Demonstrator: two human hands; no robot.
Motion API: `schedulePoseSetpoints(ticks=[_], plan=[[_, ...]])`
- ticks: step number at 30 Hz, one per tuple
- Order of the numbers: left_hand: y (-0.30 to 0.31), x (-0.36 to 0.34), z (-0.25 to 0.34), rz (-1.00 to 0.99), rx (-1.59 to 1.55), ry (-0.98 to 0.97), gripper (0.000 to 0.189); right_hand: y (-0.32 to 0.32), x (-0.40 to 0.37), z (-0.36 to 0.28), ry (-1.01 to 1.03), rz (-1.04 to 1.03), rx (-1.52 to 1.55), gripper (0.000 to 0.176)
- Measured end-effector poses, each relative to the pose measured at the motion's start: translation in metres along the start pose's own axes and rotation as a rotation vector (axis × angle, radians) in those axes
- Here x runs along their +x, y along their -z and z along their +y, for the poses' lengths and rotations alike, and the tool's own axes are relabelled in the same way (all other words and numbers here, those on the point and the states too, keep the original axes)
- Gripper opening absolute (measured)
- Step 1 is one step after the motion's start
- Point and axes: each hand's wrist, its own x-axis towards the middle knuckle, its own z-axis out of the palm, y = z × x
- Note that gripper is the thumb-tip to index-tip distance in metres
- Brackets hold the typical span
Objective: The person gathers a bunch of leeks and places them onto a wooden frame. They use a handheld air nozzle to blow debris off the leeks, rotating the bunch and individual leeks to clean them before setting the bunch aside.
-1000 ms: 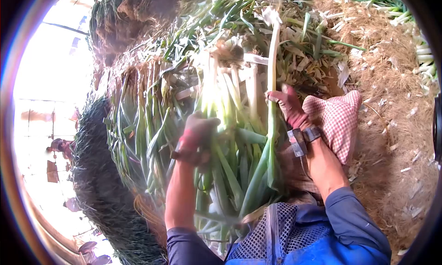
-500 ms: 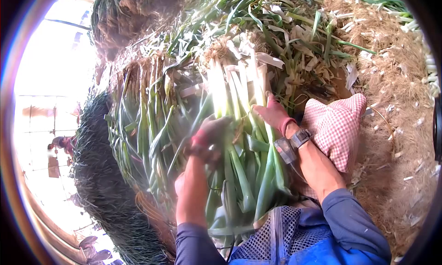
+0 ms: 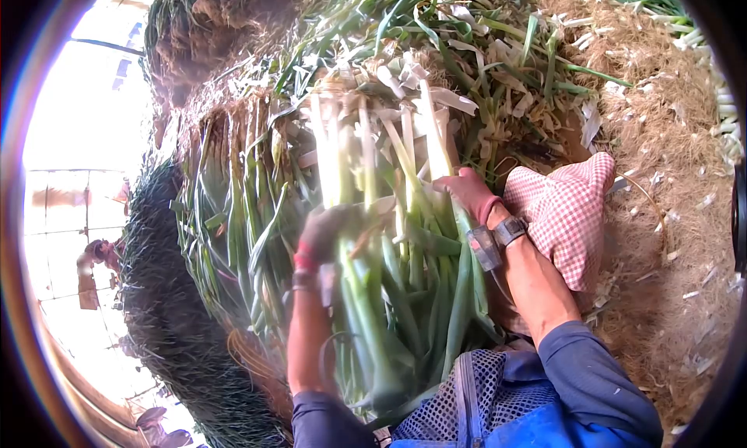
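Note:
Long green onions [image 3: 434,133] with white stems and green leaves lie in front of me, root ends pointing away. My left hand [image 3: 331,228], in a dark glove with a red cuff, is closed around several stalks at the left of this bunch; motion blurs its fingers. On the right side of the bunch, my right hand [image 3: 470,193], in a reddish glove, is closed on stalks where white turns to green; its fingertips are partly hidden. Both wrists carry strapped devices. More unpeeled green onions [image 3: 247,207] lie left of my left hand.
Peeled leaves and scraps [image 3: 498,66] are heaped beyond the bunch. A red-checked cushion [image 3: 562,214] sits by my right forearm. Roots and trimmings [image 3: 661,308] cover the right side. A dark leafy stack [image 3: 175,292] stands left, with another person [image 3: 105,253] far behind it.
My left hand has moved left, drawing several green onions away from the others, so the white stems are more spread apart. My right hand has hardly moved.

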Motion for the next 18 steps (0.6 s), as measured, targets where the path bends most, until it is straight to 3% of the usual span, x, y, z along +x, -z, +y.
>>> schedulePoseSetpoints(ticks=[5,9,11,12,15,18], plan=[[0.066,-0.032,-0.017,0.07,0.156,-0.278,0.021,0.004,0.007,0.013,0.062,-0.016,-0.042,0.055],[0.065,-0.055,0.013,0.151,-0.169,-0.036,0.024,-0.004,-0.026,-0.026,0.099,0.111,-0.264,0.059],[0.063,-0.063,0.015,0.165,-0.167,-0.029,0.026,-0.015,-0.039,-0.042,0.521,0.574,-0.739,0.056],[0.072,-0.064,0.0,0.199,-0.053,-0.097,0.024,-0.019,-0.047,-0.056,0.522,0.565,-0.739,0.056],[0.086,-0.066,-0.033,0.215,0.195,-0.194,0.023,-0.038,-0.046,-0.077,0.625,0.165,-0.706,0.052],[0.077,-0.064,-0.049,0.188,0.194,-0.294,0.022,-0.068,-0.033,-0.093,0.597,0.021,-1.122,0.047]])
